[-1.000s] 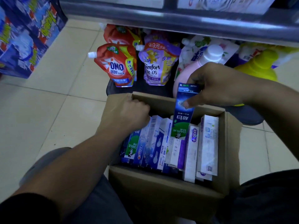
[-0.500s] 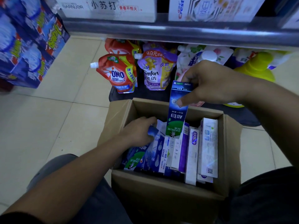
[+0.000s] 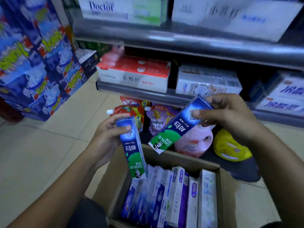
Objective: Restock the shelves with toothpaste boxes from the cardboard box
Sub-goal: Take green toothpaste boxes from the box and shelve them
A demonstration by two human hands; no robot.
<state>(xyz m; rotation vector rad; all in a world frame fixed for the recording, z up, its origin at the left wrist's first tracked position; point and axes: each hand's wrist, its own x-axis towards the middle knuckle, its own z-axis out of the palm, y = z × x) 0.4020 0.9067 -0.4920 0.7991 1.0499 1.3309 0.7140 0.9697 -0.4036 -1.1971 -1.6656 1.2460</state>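
Note:
My left hand (image 3: 105, 137) grips a blue-and-green Darlie toothpaste box (image 3: 133, 150) by its upper end, upright above the left rim of the open cardboard box (image 3: 228, 191). My right hand (image 3: 230, 117) holds a second, matching Darlie box (image 3: 177, 127) tilted, above the carton's far edge. Several more toothpaste boxes (image 3: 174, 198) stand packed inside the carton. Grey metal shelves (image 3: 181, 40) with stocked toothpaste cartons (image 3: 134, 74) rise ahead.
Detergent and softener pouches (image 3: 130, 109), a pink bottle (image 3: 194, 142) and a yellow bottle (image 3: 230, 145) sit on the lowest level behind the carton. A stack of blue packages (image 3: 37, 60) stands at left on the tiled floor (image 3: 41, 145).
My left hand has pulled a second Darlie box up out of the carton. My right hand lifted its box higher and tilted it. The view swung upward, showing more shelves.

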